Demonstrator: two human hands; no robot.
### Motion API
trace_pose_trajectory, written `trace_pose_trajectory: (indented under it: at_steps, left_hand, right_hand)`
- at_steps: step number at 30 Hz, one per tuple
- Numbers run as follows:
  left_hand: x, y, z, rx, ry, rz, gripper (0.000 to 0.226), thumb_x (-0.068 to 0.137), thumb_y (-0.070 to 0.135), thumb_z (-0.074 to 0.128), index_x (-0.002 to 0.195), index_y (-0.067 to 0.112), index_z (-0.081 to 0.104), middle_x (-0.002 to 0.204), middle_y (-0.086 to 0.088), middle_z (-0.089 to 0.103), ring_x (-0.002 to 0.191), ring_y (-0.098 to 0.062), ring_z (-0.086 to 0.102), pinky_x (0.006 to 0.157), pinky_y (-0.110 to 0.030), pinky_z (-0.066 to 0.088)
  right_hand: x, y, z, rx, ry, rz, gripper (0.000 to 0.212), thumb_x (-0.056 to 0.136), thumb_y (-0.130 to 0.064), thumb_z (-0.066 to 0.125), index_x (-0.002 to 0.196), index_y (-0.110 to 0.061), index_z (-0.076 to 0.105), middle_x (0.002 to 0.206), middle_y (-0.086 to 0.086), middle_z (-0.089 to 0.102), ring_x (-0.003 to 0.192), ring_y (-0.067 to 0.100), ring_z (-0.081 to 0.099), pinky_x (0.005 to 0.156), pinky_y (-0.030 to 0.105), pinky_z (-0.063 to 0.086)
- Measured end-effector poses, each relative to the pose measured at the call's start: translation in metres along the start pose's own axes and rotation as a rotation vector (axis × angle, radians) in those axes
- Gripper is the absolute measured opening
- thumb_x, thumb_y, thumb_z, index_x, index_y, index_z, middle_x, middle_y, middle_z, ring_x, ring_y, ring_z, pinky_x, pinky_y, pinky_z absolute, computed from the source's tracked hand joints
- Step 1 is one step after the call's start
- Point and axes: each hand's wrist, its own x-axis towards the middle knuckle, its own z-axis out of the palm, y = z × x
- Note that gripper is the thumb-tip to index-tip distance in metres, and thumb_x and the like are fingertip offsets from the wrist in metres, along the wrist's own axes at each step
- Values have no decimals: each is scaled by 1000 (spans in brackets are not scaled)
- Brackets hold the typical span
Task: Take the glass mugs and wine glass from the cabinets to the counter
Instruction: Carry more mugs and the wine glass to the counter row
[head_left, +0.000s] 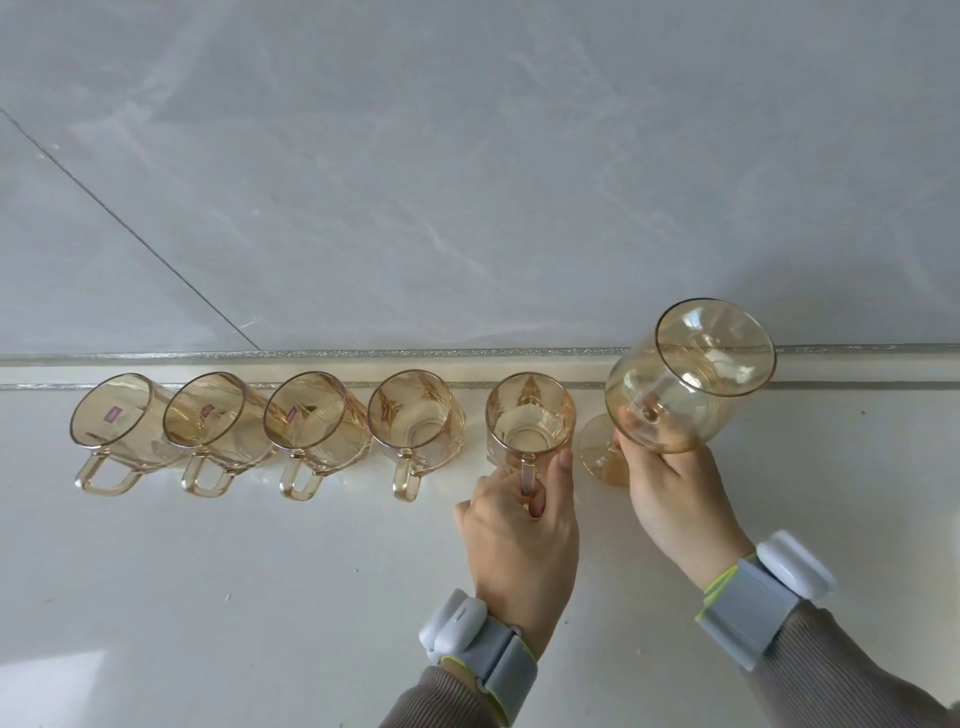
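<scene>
Several amber glass mugs stand in a row on the white counter (260, 571) against the back wall, handles toward me. My left hand (519, 525) pinches the handle of the rightmost mug (531, 415). To its left stand another mug (415, 415) and more mugs (208, 415). My right hand (670, 483) grips the bowl and stem of an amber wine glass (691, 374), whose foot touches the counter at the row's right end.
A grey marbled wall (467, 182) rises behind the counter, with a raised ledge (156, 371) along its base. Both wrists wear grey bands with white devices. Bare counter lies in front of the mugs.
</scene>
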Motion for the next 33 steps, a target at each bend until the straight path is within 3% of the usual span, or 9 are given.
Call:
trace_pose_trajectory:
  at_steps: [6, 12, 15, 20, 22, 25, 27, 29, 33]
  left_hand:
    - [-3, 0, -1, 31, -7, -45, 55, 85, 65, 48, 52, 24, 34, 58, 16, 48, 70, -9, 44, 78, -48, 42]
    - [-3, 3, -6, -9, -33, -67, 55, 83, 70, 46, 56, 23, 36, 64, 24, 51, 75, -7, 43, 76, -43, 37]
    - [-4, 2, -8, 0, -19, -57, 50, 83, 70, 47, 59, 27, 40, 69, 26, 52, 76, -5, 43, 79, -49, 42]
    - [-7, -2, -13, -46, 26, -66, 44, 80, 69, 53, 69, 26, 54, 75, 29, 56, 71, -7, 46, 81, -55, 48]
    - [-10, -2, -15, -60, 31, -82, 40, 78, 69, 57, 76, 30, 58, 77, 25, 60, 67, -13, 48, 80, -59, 50]
    - [-15, 0, -17, -44, 37, -101, 40, 76, 68, 59, 89, 31, 62, 83, 16, 66, 81, -6, 61, 92, -50, 51]
    - [-18, 0, -20, -28, 29, -90, 39, 75, 65, 60, 96, 32, 61, 92, 13, 68, 95, -2, 62, 97, -42, 48]
    - [-21, -1, -24, -1, 25, -72, 35, 77, 59, 65, 100, 32, 59, 97, 13, 67, 99, -3, 61, 93, -34, 47]
    - [-24, -7, -36, 39, 4, -57, 33, 83, 37, 79, 107, 26, 58, 107, 12, 63, 102, -5, 59, 83, -15, 43]
  right_hand:
    - [-2, 0, 0, -3, -16, 18, 36, 105, -23, 54, 84, 6, 58, 83, 38, 60, 78, 40, 57, 59, 29, 41]
    - [0, -4, 0, -32, 1, 20, 28, 105, -15, 54, 92, 10, 59, 89, 41, 61, 80, 38, 58, 73, 49, 46]
    - [0, -3, 1, -29, 6, 43, 29, 105, -16, 54, 95, 11, 58, 92, 43, 60, 83, 42, 58, 77, 55, 48]
    - [1, -3, 2, -19, 12, 46, 19, 105, -18, 55, 93, -4, 62, 94, 42, 60, 83, 42, 56, 67, 48, 47]
    - [1, -1, 3, -39, 9, 37, 21, 104, -15, 55, 94, 2, 60, 90, 43, 59, 83, 48, 55, 63, 50, 44]
    - [-4, 3, 5, -117, 39, 10, 22, 97, -23, 62, 103, -2, 57, 91, 36, 62, 84, 52, 59, 72, 58, 52]
    - [-12, 4, 7, -159, 60, 53, 33, 88, -37, 65, 112, -18, 52, 110, 13, 64, 107, 43, 59, 91, 55, 53]
    - [-23, 6, 9, -154, 92, 104, 37, 89, -25, 71, 112, -20, 42, 121, 1, 50, 119, 36, 49, 99, 46, 45]
    - [-53, 12, 13, -179, 172, 147, 42, 89, -7, 72, 108, -15, 35, 118, 4, 37, 118, 35, 40, 95, 38, 36]
